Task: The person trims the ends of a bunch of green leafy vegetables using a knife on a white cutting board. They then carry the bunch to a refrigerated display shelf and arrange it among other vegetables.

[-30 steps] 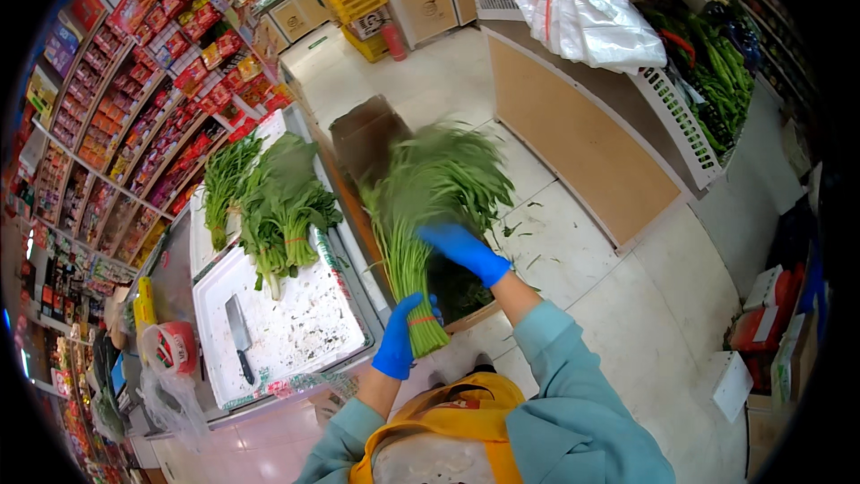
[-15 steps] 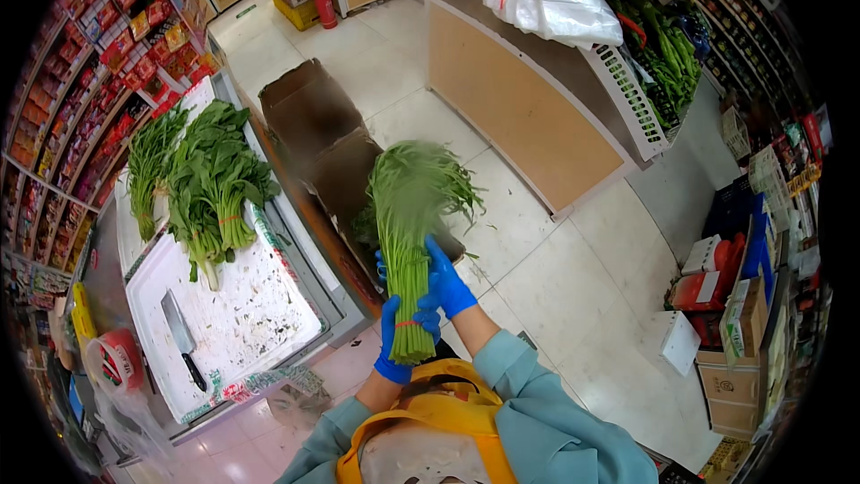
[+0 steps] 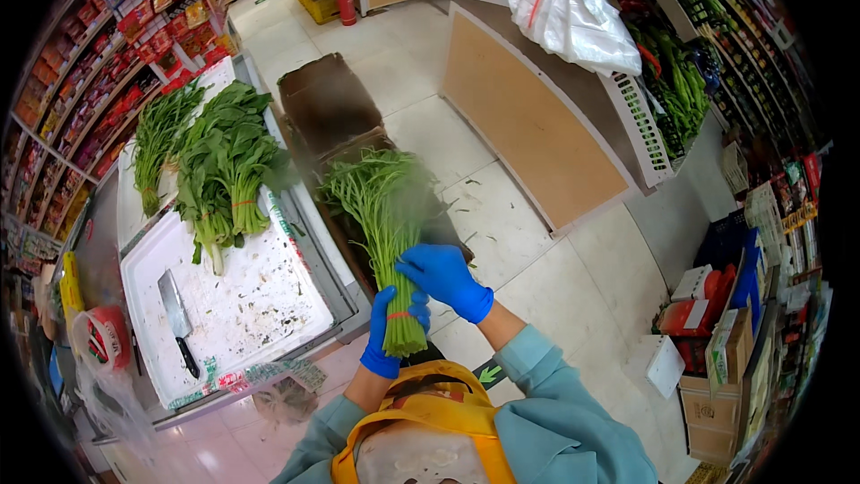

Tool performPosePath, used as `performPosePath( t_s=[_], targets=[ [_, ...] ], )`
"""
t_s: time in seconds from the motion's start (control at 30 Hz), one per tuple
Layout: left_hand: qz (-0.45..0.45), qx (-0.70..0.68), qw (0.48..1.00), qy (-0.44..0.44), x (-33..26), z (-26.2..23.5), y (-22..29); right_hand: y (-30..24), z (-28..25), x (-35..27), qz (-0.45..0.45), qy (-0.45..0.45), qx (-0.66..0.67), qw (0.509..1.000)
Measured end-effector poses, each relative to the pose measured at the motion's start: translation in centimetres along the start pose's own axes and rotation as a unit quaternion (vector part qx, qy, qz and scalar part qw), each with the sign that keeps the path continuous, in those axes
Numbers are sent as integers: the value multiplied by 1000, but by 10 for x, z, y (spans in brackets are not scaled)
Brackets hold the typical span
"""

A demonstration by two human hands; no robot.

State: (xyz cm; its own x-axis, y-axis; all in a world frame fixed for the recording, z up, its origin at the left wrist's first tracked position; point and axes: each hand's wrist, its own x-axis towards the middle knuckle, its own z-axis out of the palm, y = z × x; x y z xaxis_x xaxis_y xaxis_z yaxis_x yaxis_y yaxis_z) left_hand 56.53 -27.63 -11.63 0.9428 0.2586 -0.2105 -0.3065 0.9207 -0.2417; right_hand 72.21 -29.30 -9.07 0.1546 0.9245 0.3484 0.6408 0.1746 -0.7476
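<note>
The left hand [image 3: 387,338], in a blue glove, is closed around the cut stem end of a bunch of long-stemmed greens [image 3: 387,233]. The right hand [image 3: 443,280], also gloved in blue, is curled over the stems just above it, fingers wrapped against the bundle. The bunch is held upright in front of the yellow apron [image 3: 421,412], over the pale tiled floor [image 3: 528,251]. Its stems are thin, straight and pale green, tied by a thin red band near the base; narrow leaves fan out at the top.

To the left stands a metal-framed table with a white cutting board [image 3: 242,305], flecked with green scraps. A cleaver [image 3: 176,307] with a black handle lies flat on it. Further along, leafy bundles [image 3: 219,166] lie side by side. Beyond the bunch sits an open brown cardboard box [image 3: 327,99]. Farther right, a wood-panelled counter [image 3: 537,125] carries a white plastic bag [image 3: 573,13].
</note>
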Motion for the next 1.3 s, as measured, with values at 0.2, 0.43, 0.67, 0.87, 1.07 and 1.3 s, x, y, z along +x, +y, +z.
performPosePath(
  t_s=[0.2,0.43,0.67,0.87,1.07,1.3],
  targets=[
    [12,9,1000,7,-4,7,11,-21,-23,38,137,95,102,981],
    [70,94,992,36,-8,12,10,-19,6,41,162,84,232,955],
    [91,202,964,146,-6,-16,14,-37,1,50,249,-133,339,898],
    [94,199,972,83,-18,-3,10,6,-32,84,254,54,477,839],
    [113,185,975,58,-16,9,14,21,-10,43,117,37,6,992],
    [119,224,955,154,-16,3,13,-25,4,26,58,-44,2,997]
  ],
)
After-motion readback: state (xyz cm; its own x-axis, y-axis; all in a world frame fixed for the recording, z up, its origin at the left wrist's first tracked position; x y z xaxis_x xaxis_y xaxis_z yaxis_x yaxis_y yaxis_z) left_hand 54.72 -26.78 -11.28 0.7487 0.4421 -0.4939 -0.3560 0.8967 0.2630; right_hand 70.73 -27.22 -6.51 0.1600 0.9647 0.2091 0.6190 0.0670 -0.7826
